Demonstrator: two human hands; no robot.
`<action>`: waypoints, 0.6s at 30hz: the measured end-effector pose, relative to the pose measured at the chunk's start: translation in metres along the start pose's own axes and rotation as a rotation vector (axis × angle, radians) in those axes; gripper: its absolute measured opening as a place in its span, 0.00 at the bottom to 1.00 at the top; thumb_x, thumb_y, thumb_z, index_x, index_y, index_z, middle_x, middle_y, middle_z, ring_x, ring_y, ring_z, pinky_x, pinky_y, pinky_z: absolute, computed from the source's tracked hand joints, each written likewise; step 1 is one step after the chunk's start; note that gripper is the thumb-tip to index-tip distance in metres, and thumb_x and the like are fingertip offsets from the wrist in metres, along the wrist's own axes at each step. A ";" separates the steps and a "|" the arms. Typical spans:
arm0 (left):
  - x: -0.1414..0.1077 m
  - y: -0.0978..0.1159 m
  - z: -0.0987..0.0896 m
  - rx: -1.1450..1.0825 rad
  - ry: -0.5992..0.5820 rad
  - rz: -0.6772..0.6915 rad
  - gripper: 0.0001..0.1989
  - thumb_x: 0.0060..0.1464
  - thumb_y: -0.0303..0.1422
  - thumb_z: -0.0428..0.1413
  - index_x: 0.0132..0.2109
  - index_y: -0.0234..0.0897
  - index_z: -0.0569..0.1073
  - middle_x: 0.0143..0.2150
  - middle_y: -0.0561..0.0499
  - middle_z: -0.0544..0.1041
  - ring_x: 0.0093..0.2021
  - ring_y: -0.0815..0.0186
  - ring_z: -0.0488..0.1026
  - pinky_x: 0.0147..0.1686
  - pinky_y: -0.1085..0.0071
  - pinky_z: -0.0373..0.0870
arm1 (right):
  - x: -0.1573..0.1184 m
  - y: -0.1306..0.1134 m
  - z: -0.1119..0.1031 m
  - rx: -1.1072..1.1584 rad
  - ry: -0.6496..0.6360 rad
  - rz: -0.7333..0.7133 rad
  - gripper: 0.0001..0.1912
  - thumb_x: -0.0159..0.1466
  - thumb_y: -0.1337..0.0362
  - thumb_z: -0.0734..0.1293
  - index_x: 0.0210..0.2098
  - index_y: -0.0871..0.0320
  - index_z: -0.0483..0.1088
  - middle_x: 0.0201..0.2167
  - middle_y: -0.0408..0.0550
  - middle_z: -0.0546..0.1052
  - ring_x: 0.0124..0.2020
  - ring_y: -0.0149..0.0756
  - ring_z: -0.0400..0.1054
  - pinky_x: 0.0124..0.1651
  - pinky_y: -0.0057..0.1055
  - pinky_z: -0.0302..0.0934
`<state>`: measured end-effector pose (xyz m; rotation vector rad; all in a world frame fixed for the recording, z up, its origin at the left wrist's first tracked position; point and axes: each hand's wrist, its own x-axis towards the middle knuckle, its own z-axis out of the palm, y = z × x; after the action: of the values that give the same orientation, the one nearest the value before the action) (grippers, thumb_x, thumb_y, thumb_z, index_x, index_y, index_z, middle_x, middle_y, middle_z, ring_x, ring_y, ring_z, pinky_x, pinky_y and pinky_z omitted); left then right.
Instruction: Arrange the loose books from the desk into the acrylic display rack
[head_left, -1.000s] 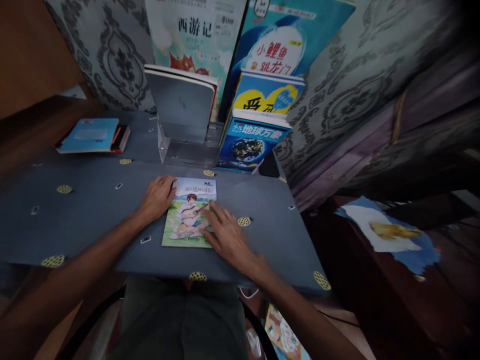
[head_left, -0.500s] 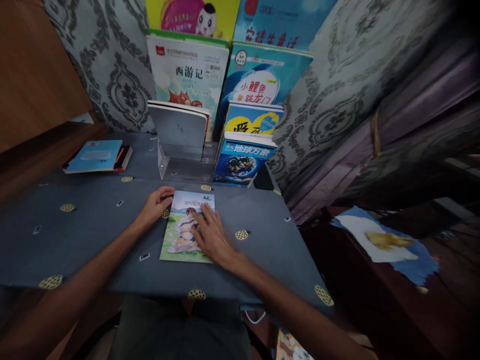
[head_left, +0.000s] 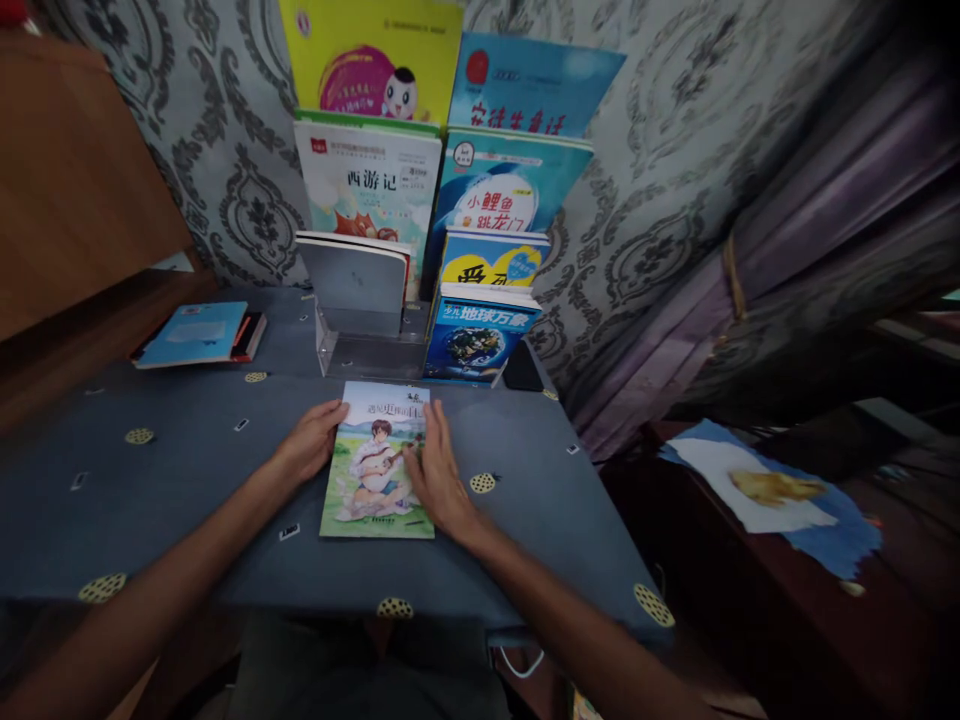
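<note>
A thin paperback book (head_left: pixel 375 505) lies in front of me on the cloth-covered table, its cover showing a seated figure with a guitar. The book's upper end looks slightly raised. My left hand (head_left: pixel 311 440) grips the left edge near the top corner, thumb at the cover and the other fingers partly hidden. On the opposite edge, my right hand (head_left: pixel 442 480) holds the book with its thumb over the cover and its fingers stretched along the side.
Behind the book, a clear acrylic stand (head_left: pixel 367 355) holds several upright books, including a blue one with a globe (head_left: pixel 476 345). A dark phone (head_left: pixel 523 367) lies beside it. More books (head_left: pixel 191 335) are stacked at the left. Right of the table are blue and white cloths (head_left: pixel 712 460).
My right hand has slid from the middle of the cover to its right edge, uncovering the picture. My left hand has closed on the left edge. The view has tilted up slightly.
</note>
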<state>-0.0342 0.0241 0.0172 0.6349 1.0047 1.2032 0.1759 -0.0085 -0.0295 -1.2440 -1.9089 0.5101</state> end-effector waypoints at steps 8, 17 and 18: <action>0.016 0.018 0.027 -0.057 0.106 0.221 0.17 0.46 0.40 0.69 0.39 0.34 0.76 0.32 0.47 0.83 0.38 0.57 0.82 0.40 0.65 0.79 | 0.039 -0.007 -0.015 0.850 -0.042 0.296 0.24 0.65 0.44 0.64 0.49 0.56 0.70 0.40 0.50 0.81 0.43 0.46 0.76 0.42 0.40 0.74; 0.017 0.029 0.041 0.143 0.244 0.524 0.33 0.46 0.62 0.60 0.38 0.33 0.80 0.34 0.45 0.83 0.43 0.54 0.80 0.42 0.66 0.75 | 0.061 -0.020 -0.014 0.768 0.117 0.095 0.18 0.69 0.47 0.60 0.47 0.53 0.68 0.43 0.47 0.77 0.45 0.41 0.72 0.50 0.37 0.69; 0.016 0.024 0.038 0.176 0.256 0.504 0.34 0.46 0.63 0.59 0.38 0.33 0.80 0.34 0.45 0.83 0.42 0.54 0.80 0.42 0.67 0.75 | 0.059 -0.017 -0.012 0.726 0.132 0.085 0.18 0.69 0.48 0.59 0.48 0.53 0.67 0.44 0.47 0.77 0.46 0.40 0.72 0.51 0.37 0.68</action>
<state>-0.0110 0.0501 0.0495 0.9252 1.2157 1.6802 0.1628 0.0357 0.0128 -0.8451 -1.3647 1.0262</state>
